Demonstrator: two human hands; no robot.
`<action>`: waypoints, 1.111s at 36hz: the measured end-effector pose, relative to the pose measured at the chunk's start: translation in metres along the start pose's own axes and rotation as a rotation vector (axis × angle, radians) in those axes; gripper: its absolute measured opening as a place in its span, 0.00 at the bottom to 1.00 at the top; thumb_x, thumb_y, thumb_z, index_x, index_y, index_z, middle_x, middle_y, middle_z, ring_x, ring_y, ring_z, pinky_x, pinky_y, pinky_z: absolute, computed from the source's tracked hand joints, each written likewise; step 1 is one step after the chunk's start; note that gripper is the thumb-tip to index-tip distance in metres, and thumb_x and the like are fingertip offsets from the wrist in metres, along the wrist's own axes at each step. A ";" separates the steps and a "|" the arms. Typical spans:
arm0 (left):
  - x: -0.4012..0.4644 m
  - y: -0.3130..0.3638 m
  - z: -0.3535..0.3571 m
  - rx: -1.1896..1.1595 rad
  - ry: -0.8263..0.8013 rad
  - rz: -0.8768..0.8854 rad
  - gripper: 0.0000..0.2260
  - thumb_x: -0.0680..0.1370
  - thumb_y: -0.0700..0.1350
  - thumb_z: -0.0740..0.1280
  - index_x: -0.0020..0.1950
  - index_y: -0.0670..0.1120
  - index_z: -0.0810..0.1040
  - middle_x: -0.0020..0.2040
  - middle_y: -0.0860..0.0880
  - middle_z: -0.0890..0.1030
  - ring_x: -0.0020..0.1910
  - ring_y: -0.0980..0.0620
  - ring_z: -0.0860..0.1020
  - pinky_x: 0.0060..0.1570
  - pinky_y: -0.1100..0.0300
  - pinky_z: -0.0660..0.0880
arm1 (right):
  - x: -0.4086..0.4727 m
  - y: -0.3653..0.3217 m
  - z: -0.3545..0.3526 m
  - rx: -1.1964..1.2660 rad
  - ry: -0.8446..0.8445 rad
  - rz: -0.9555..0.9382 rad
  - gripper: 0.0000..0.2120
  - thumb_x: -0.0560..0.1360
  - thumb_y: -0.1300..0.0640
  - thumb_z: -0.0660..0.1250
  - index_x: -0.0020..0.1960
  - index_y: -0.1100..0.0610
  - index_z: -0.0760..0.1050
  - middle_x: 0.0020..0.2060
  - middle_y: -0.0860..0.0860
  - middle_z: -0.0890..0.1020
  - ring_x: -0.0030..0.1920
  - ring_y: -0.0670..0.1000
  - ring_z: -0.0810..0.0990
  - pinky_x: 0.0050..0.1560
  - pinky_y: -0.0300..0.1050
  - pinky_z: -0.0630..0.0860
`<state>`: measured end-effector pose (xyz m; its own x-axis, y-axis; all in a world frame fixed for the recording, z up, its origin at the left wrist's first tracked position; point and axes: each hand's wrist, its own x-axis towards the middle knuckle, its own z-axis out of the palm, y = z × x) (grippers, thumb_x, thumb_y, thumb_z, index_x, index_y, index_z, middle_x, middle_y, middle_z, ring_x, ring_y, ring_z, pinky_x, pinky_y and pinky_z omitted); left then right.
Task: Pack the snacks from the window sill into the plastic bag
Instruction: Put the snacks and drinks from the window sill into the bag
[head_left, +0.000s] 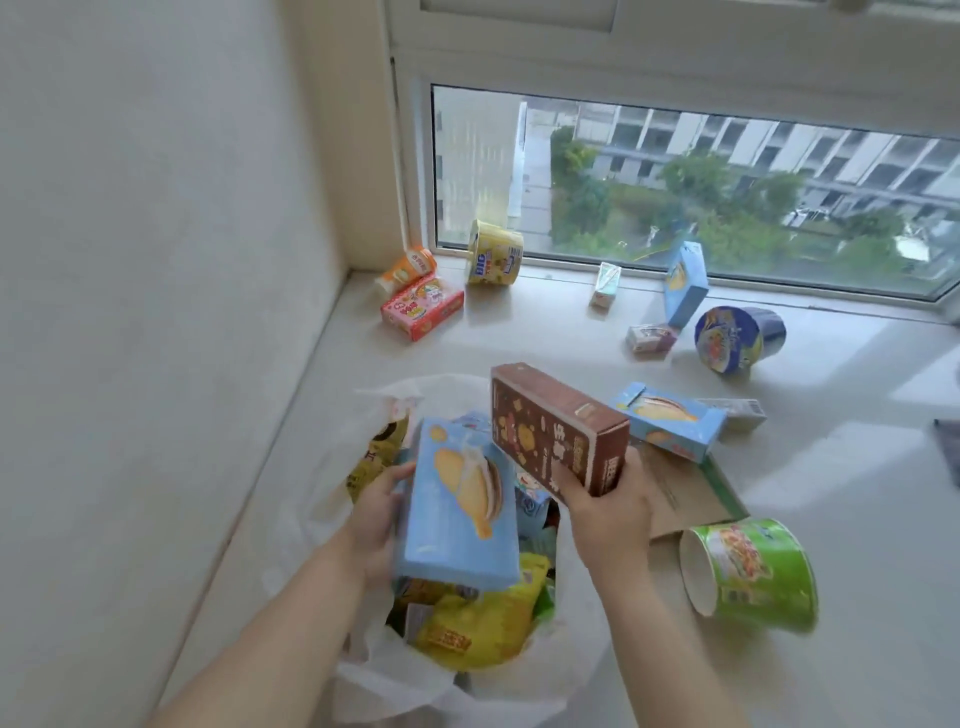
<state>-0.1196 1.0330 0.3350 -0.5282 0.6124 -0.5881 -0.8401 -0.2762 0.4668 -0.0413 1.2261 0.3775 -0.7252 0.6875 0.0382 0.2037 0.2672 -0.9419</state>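
Closest in, white translucent plastic bag (363, 660) sits open at the sill's front edge, already part-filled: yellow packets and other wrappers visible inside. Left hand (376, 519) grips a light-blue cardboard box printed with a sandwich biscuit (457, 504), held over the bag mouth. Right hand (608, 512) grips a brown cardboard biscuit box (556, 428) by its lower end, also above the bag. Neither box is in yet.

Beside the bag: green paper cup on its side (753, 571), flat brown card, second blue box (670, 421). Farther back, blue round tub (737, 338), small cartons, upright blue box (685, 283), yellow tub (493, 253), pink box (422, 307), orange bottle (408, 269) by the window glass.

Judgement: roughly half packed; about a dozen items left on the sill.
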 end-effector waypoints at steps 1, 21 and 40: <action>-0.002 0.000 -0.003 0.111 0.121 0.024 0.11 0.72 0.54 0.68 0.42 0.46 0.77 0.38 0.45 0.79 0.34 0.48 0.79 0.38 0.56 0.75 | -0.008 0.003 0.000 -0.025 -0.013 -0.011 0.15 0.69 0.60 0.75 0.48 0.55 0.70 0.36 0.40 0.75 0.36 0.44 0.75 0.33 0.29 0.69; 0.015 -0.043 0.018 1.609 0.574 0.211 0.27 0.79 0.62 0.53 0.77 0.58 0.51 0.78 0.42 0.45 0.76 0.41 0.44 0.74 0.45 0.52 | -0.039 0.033 -0.002 -0.093 -0.020 0.134 0.22 0.68 0.58 0.75 0.59 0.59 0.72 0.49 0.53 0.81 0.51 0.55 0.79 0.48 0.42 0.71; -0.105 -0.034 -0.098 1.737 0.959 0.110 0.26 0.79 0.44 0.56 0.76 0.55 0.57 0.61 0.48 0.74 0.55 0.45 0.76 0.48 0.55 0.73 | -0.060 0.014 0.029 -0.106 -0.590 0.031 0.32 0.73 0.55 0.70 0.72 0.42 0.60 0.51 0.43 0.79 0.49 0.43 0.80 0.49 0.37 0.77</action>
<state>-0.0478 0.9059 0.3160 -0.9395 -0.0452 -0.3397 -0.1182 0.9732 0.1974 -0.0141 1.1686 0.3521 -0.9544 0.2128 -0.2094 0.2732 0.3394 -0.9001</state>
